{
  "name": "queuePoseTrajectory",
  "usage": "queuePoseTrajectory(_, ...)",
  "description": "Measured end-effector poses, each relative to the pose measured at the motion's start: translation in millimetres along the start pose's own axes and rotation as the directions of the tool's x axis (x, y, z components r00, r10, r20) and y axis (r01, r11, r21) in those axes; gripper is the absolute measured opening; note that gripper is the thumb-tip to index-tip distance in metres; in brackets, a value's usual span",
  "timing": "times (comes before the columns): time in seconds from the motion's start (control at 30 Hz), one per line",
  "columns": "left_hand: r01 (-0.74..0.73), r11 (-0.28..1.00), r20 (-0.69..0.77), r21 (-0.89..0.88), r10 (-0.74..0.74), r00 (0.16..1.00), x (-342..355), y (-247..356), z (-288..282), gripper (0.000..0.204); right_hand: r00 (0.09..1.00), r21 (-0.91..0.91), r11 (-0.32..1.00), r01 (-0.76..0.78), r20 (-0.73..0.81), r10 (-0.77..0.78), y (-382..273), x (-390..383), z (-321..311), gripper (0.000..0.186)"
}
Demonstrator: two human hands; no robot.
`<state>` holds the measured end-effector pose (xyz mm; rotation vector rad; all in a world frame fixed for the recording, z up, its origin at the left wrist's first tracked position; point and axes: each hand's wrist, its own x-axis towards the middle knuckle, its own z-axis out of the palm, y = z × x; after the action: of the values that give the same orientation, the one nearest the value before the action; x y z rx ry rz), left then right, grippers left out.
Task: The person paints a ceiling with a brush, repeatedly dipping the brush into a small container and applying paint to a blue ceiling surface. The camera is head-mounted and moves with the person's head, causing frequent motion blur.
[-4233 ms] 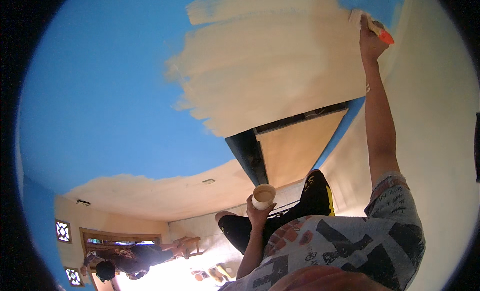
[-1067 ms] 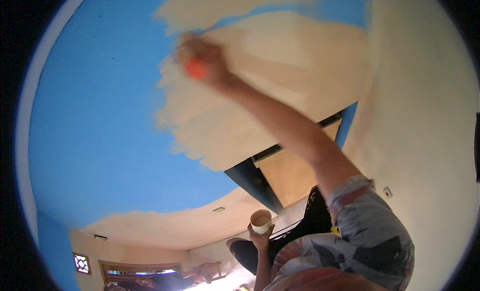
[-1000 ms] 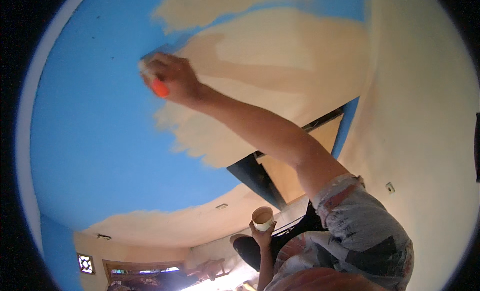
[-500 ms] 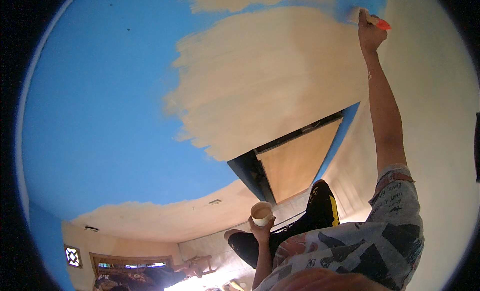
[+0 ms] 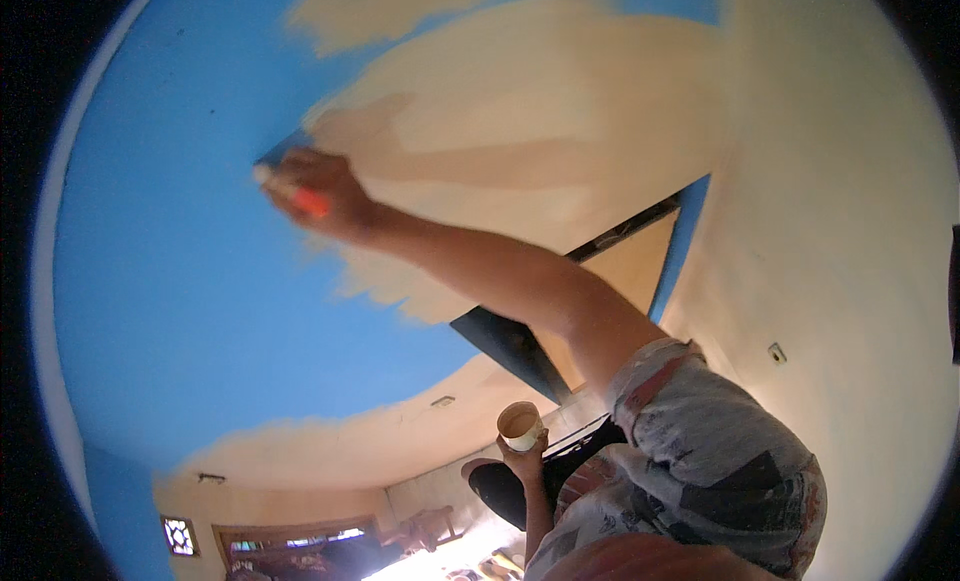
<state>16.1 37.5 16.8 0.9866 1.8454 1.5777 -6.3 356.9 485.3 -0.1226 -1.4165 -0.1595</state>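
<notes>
My right hand (image 5: pixel 340 196), blurred by motion, is closed around a paintbrush with a red-orange handle (image 5: pixel 311 202). Its bristle end (image 5: pixel 263 173) is at the blue wall (image 5: pixel 200 311), by the left border of a large beige painted patch (image 5: pixel 500 91); whether the bristles touch is hard to tell. Low and close to my body, my left hand (image 5: pixel 524 467) grips a pale cup (image 5: pixel 524 443) of beige paint, mouth up. My right arm stretches across the patch and casts a shadow on it.
Below the patch is a doorway (image 5: pixel 505 343) with a wooden door (image 5: pixel 645 271), partly behind my arm. A pale wall (image 5: pixel 840 231) with a small switch or socket (image 5: pixel 777 353) stands on the right. At the bottom left are a window (image 5: pixel 295 536) and a small patterned vent (image 5: pixel 179 536).
My right hand has swept the brush from the upper right corner by the pale wall leftward and down to the patch's left border. The cup has stayed in my left hand.
</notes>
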Motion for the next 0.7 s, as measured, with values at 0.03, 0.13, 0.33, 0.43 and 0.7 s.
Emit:
queuePoseTrajectory(0.03,-0.004,0.998,0.015,-0.063,0.005,1.000,0.6,-7.6,8.2,0.078,0.996,-0.094,0.992,0.087,-0.013,-0.089,25.2,-5.1,-12.7,0.022)
queuePoseTrajectory(0.13,0.083,0.996,-0.056,0.037,-0.081,0.995,-9.5,7.9,-4.2,0.078,0.992,-0.135,0.985,0.109,0.072,-0.100,78.1,-12.0,-76.5,0.019)
queuePoseTrajectory(0.33,0.048,0.995,-0.001,0.091,-0.048,0.999,-2.6,10.3,-0.7,0.081,0.905,-0.509,0.794,-0.331,-0.408,0.115,206.0,-4.9,-398.6,0.013)
queuePoseTrajectory(0.43,0.029,1.000,0.081,0.006,-0.029,0.996,2.0,4.4,10.7,0.086,0.683,-0.396,0.673,-0.624,-0.694,0.225,197.2,-26.4,-552.9,0.016)
queuePoseTrajectory(0.7,0.040,0.998,0.092,0.039,-0.044,0.995,-2.4,33.2,-7.0,0.089,0.041,0.406,0.382,-0.830,-0.638,0.769,10.3,-327.8,-622.5,0.034)
